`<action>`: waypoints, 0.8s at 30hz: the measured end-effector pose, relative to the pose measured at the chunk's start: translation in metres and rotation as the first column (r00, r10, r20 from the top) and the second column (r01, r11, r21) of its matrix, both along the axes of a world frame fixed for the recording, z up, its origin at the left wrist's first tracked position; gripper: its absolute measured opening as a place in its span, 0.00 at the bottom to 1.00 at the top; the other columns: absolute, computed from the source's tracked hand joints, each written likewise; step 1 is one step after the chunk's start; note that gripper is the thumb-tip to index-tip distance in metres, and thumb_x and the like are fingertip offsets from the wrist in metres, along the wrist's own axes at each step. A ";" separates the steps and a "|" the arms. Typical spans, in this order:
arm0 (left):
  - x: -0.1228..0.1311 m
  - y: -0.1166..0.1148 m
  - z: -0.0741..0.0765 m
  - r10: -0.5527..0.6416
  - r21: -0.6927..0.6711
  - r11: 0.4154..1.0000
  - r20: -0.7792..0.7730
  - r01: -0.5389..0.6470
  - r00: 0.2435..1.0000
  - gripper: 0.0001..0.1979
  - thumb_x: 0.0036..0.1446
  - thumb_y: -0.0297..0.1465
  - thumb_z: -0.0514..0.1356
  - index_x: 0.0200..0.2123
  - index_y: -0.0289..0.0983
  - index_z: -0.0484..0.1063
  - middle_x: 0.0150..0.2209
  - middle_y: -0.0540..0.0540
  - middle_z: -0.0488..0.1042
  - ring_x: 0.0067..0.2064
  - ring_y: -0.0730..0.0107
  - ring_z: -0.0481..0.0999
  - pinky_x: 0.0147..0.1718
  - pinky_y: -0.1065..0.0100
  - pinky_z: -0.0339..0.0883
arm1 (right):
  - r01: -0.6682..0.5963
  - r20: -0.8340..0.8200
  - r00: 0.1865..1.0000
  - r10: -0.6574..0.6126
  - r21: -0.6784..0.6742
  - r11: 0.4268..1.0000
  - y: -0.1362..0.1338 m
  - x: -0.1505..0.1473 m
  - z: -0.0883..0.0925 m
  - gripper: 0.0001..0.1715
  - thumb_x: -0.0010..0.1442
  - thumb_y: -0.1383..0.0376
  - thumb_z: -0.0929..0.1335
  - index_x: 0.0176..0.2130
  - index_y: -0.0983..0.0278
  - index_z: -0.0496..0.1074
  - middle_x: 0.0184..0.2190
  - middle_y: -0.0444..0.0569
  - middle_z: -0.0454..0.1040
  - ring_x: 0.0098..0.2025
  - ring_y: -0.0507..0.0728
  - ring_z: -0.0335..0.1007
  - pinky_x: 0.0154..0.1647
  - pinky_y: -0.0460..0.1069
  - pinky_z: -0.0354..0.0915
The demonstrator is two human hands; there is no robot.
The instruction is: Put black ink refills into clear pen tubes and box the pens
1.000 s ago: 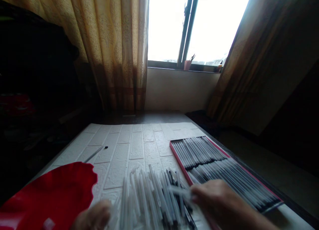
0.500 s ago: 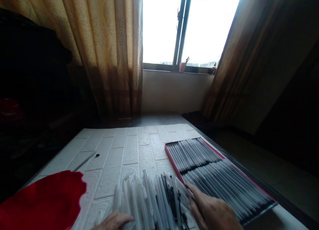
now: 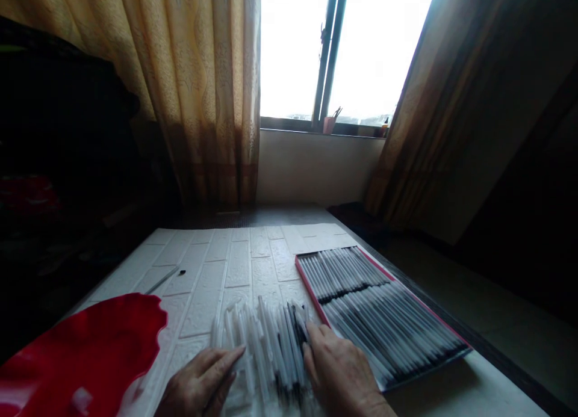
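Observation:
A pile of clear pen barrels, some with black parts, lies at the near middle of the table; motion blurs its near end. My left hand is closed at the pile's left edge, fingertips against the clear barrels. On the opposite side, my right hand curls its fingers round the right edge, where darker pens are. Just right of that hand is a shallow red-edged box holding two rows of clear pens with black tips.
A red wavy-rimmed bowl stands at the near left, with something pale inside. Beyond it lie a single thin tube and a small dark piece. A pink cup with sticks stands on the windowsill.
Both hands have come further into view; the right moved left and the left moved up and right, so they are closer together around the pile. The view has shifted slightly.

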State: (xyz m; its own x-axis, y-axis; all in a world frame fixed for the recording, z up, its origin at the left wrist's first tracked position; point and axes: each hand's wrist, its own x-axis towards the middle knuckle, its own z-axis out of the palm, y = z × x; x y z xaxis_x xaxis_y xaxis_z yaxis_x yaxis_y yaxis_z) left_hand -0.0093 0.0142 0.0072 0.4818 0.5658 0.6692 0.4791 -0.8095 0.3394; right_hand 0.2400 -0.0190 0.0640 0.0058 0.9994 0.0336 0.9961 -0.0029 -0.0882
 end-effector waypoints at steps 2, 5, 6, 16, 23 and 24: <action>0.000 0.001 -0.002 -0.007 0.032 0.999 -0.030 0.008 1.000 0.17 0.67 0.32 0.51 0.56 0.44 0.69 0.40 0.46 0.79 0.40 0.70 0.81 0.41 0.76 0.74 | -0.024 -0.024 0.999 0.024 0.001 1.000 -0.003 0.003 0.003 0.13 0.65 0.68 0.61 0.40 0.63 0.74 0.38 0.54 0.80 0.37 0.62 0.80 0.30 0.48 0.64; 0.001 0.002 -0.006 0.009 0.024 1.000 -0.037 -0.008 0.999 0.17 0.66 0.30 0.52 0.56 0.44 0.70 0.41 0.45 0.79 0.41 0.69 0.80 0.42 0.73 0.74 | -0.025 -0.035 0.999 0.025 0.011 1.000 -0.007 0.012 0.007 0.16 0.68 0.66 0.59 0.38 0.62 0.75 0.38 0.53 0.81 0.39 0.61 0.79 0.35 0.49 0.66; 0.002 0.002 -0.008 0.016 0.011 1.000 -0.030 -0.016 0.999 0.17 0.66 0.30 0.52 0.56 0.44 0.70 0.41 0.45 0.78 0.41 0.68 0.80 0.42 0.72 0.74 | -0.025 -0.039 0.999 0.026 0.023 0.999 -0.007 0.017 0.008 0.17 0.68 0.65 0.59 0.38 0.62 0.76 0.38 0.53 0.81 0.40 0.61 0.79 0.36 0.49 0.66; 0.006 0.006 0.007 -0.016 -0.123 0.992 -0.053 0.009 0.998 0.14 0.63 0.27 0.53 0.47 0.41 0.75 0.37 0.46 0.79 0.37 0.71 0.81 0.37 0.73 0.74 | -0.060 -0.181 0.978 0.100 0.216 0.975 0.015 0.057 0.050 0.18 0.66 0.60 0.61 0.44 0.61 0.78 0.41 0.53 0.82 0.41 0.62 0.78 0.39 0.51 0.66; 0.003 0.014 0.038 0.010 -0.214 0.976 -0.144 -0.041 0.990 0.11 0.62 0.31 0.55 0.44 0.41 0.75 0.34 0.51 0.82 0.32 0.73 0.81 0.33 0.75 0.73 | -0.100 -0.307 0.937 0.167 0.222 0.970 0.026 0.073 0.037 0.20 0.64 0.59 0.61 0.45 0.61 0.78 0.40 0.53 0.82 0.41 0.62 0.78 0.38 0.52 0.68; 0.004 0.015 0.042 0.036 -0.212 0.975 -0.155 -0.069 0.987 0.10 0.62 0.31 0.55 0.44 0.40 0.74 0.35 0.50 0.82 0.32 0.72 0.81 0.33 0.74 0.73 | -0.105 -0.326 0.929 0.177 0.227 0.968 0.026 0.076 0.035 0.20 0.64 0.59 0.61 0.45 0.61 0.78 0.39 0.53 0.82 0.40 0.62 0.79 0.38 0.52 0.68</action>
State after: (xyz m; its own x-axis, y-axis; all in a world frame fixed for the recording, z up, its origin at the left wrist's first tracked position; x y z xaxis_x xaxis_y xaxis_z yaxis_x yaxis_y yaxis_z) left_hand -0.0050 0.0295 0.0492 0.5329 0.7162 0.4507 0.5774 -0.6971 0.4251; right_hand 0.3156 0.0068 0.0991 -0.0873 0.9629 0.2555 0.8942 0.1887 -0.4059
